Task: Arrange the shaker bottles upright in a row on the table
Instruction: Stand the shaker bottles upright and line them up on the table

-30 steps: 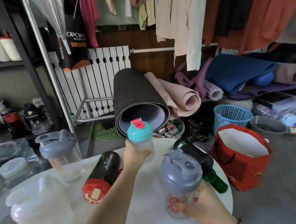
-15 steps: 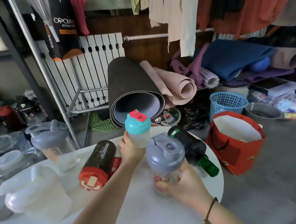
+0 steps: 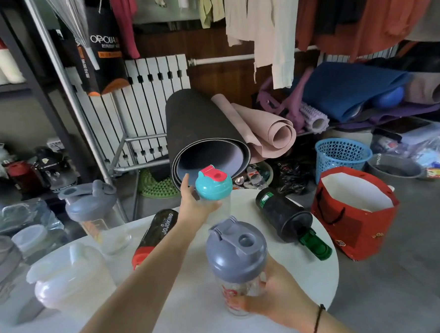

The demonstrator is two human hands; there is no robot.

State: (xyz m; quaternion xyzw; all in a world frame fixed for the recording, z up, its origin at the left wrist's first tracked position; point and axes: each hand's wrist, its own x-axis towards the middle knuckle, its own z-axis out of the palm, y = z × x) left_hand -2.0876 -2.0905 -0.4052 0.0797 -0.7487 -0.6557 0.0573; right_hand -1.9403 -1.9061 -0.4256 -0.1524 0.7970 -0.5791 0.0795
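Since a moment ago my right hand [image 3: 270,295] has drawn the grey-lidded shaker [image 3: 237,261] back toward the lower centre of the frame, away from the teal-lidded shaker [image 3: 213,190]. My right grip is clamped on its clear body, upright on the white desk [image 3: 320,271]. My left hand [image 3: 194,206] wraps the teal one, upright at centre. A black-and-red shaker [image 3: 156,234] and a black-and-green shaker [image 3: 285,216] lie on their sides; another grey-lidded shaker [image 3: 93,212] stands left.
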